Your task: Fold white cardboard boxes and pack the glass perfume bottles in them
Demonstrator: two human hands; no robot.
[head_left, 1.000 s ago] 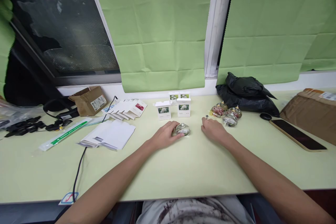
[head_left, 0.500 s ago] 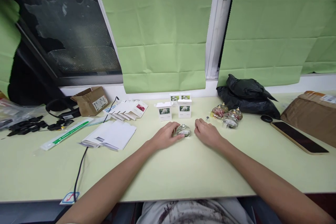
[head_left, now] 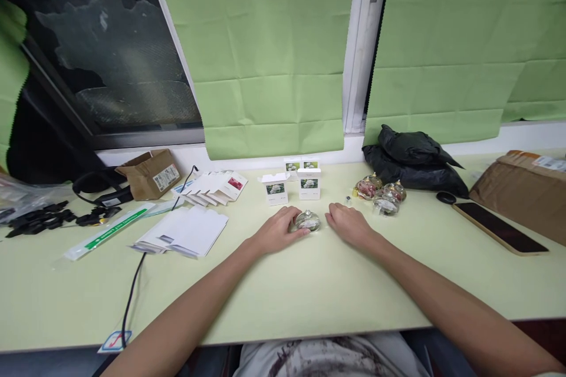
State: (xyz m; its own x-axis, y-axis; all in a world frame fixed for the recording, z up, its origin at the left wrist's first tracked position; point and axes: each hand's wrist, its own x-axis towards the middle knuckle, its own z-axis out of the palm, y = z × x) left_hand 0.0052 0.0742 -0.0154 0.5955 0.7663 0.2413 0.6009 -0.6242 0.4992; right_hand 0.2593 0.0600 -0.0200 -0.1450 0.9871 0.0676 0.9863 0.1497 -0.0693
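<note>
A small rounded glass bottle, clear with a greenish tint, stands on the table in front of me. My left hand grips it from the left, thumb at its front and fingers behind. To the right of the bottle, apart from it, my right hand rests on the table with curled fingers; whether anything is inside them is hidden. A tiny dark-and-silver piece lies just beyond that hand. Beyond the bottle stand small white boxes with flower pictures, an open-topped one and another in front.
Several wrapped ornate bottles lie right of centre, near black plastic bags. Farther right are a phone and a brown parcel. At left lie flat white cartons, a cardboard box and a black cable.
The camera view has shifted slightly. My left hand stays on the bottle and my right hand remains beside it.
</note>
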